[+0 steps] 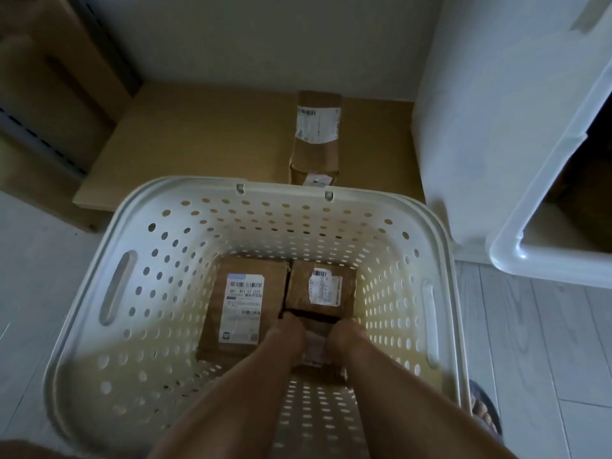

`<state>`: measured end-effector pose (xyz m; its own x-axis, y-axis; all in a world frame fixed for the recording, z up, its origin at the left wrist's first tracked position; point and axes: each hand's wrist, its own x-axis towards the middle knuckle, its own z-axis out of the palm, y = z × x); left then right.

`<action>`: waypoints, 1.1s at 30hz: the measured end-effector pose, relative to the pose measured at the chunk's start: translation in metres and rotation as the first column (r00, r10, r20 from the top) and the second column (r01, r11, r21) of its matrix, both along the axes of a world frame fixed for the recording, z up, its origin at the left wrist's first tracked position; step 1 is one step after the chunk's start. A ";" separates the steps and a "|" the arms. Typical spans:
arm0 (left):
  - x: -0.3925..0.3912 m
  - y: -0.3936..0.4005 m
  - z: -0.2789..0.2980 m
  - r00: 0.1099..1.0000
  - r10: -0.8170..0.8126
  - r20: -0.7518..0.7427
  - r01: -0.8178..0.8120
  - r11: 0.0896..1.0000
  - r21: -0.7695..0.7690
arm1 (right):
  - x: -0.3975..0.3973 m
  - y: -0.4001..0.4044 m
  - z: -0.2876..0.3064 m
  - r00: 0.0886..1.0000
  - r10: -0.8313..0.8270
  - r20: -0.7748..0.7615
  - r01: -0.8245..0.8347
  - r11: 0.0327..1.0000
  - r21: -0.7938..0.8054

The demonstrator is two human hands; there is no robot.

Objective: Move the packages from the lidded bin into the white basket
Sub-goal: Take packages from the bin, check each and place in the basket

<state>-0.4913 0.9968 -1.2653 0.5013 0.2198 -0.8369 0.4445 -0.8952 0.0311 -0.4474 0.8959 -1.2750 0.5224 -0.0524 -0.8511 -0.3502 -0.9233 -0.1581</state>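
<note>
**Two hands lower a third package into the white basket**

Seen from above, a person reaches both arms down into a white basket (185, 193) with perforated walls, standing on a pale floor. The left hand (287, 329) and right hand (344, 331) grip opposite sides of a small brown package (316, 351), fingers curled over its far edge, at the basket's near right bottom. Two more lie there already: a long labelled package (243, 306) on the left and a squarer package (319, 288) at the far right. The held one touches or nearly touches both.

To finish well, it should probably settle flat before the fingers slide out upward, since room beside it is tight.

Another package (316, 137) stands on a cardboard sheet (198, 137) beyond the basket. The lidded bin (546, 226) stands open at the right.
</note>
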 end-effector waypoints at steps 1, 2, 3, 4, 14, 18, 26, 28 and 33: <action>-0.004 -0.001 -0.004 0.998 -0.065 0.020 0.065 0.997 0.038 | -0.001 0.001 -0.004 1.000 -0.012 0.003 0.012 1.000 -0.007; -0.006 -0.003 -0.010 0.994 -0.099 0.043 0.097 0.994 0.059 | -0.002 0.001 -0.005 0.999 -0.031 0.018 0.031 1.000 0.005; -0.008 -0.002 -0.018 0.991 -0.117 0.057 0.113 0.991 0.075 | -0.003 0.000 -0.010 0.999 -0.034 0.020 0.034 0.999 -0.001; -0.012 -0.004 -0.023 0.990 -0.123 0.065 0.118 0.990 0.084 | -0.003 0.000 -0.013 0.999 -0.048 0.021 0.048 0.999 0.004; 0.006 -0.001 -0.020 0.999 0.038 0.017 -0.037 0.999 -0.029 | 0.013 0.004 -0.005 0.987 0.159 -0.003 -0.159 0.982 -0.100; 0.017 0.009 0.001 0.992 0.009 0.123 -0.004 0.999 -0.043 | 0.028 0.005 0.017 0.951 0.310 0.008 -0.307 0.945 -0.115; 0.025 0.029 0.087 0.959 -0.073 0.275 0.063 0.997 0.044 | 0.051 0.003 0.101 0.823 0.567 0.041 -0.569 0.821 0.055; 0.024 0.035 0.119 0.951 -0.094 0.294 0.077 0.995 0.068 | 0.054 -0.007 0.130 0.792 0.602 0.101 -0.609 0.792 0.047; 0.025 0.047 0.192 0.863 -0.047 0.503 0.041 0.999 0.023 | 0.053 -0.014 0.194 0.679 0.662 0.318 -0.716 0.693 0.086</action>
